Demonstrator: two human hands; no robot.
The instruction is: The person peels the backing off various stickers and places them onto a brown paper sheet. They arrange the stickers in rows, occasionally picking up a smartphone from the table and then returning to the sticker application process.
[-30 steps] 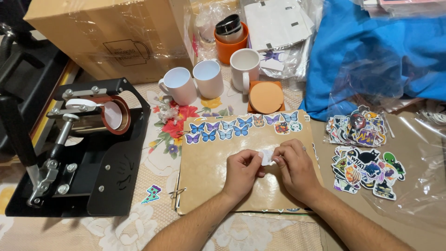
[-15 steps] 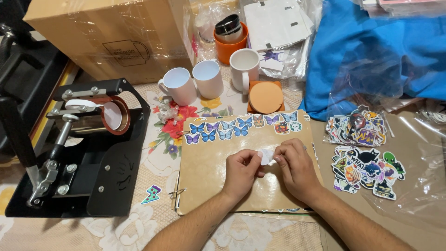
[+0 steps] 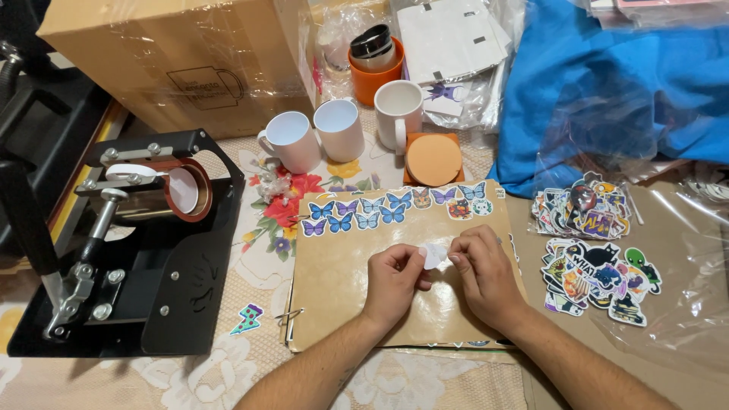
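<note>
Between the fingertips of both hands sits a small white paper sticker [image 3: 433, 254], pinched at its left edge by the thumb and forefinger of the left hand [image 3: 395, 282] and at its right edge by the fingertips of the right hand [image 3: 483, 269]. Both hands are closed on it in a fine pinch, with the remaining fingers curled in; the sticker's printed face cannot be made out. It is held just above the brown kraft-paper board [image 3: 345, 266], whose upper edge carries a row of blue and purple butterfly stickers [image 3: 380, 211].

Judged from this grip, the work is peeling the sticker from its backing. It would go best with one nail lifting a corner, the other hand holding the backing flat, and a slow pull at a low angle so the thin paper neither tears nor curls onto itself. Keeping fingertips off the adhesive side would help it hold.

To the right lies a heap of colourful cartoon stickers [image 3: 596, 258] on clear plastic film. Beyond the board stand three white ceramic mugs [image 3: 338, 130] and a round orange coaster [image 3: 433, 158]. At the left sits a black metal mug heat press [image 3: 129, 243].
</note>
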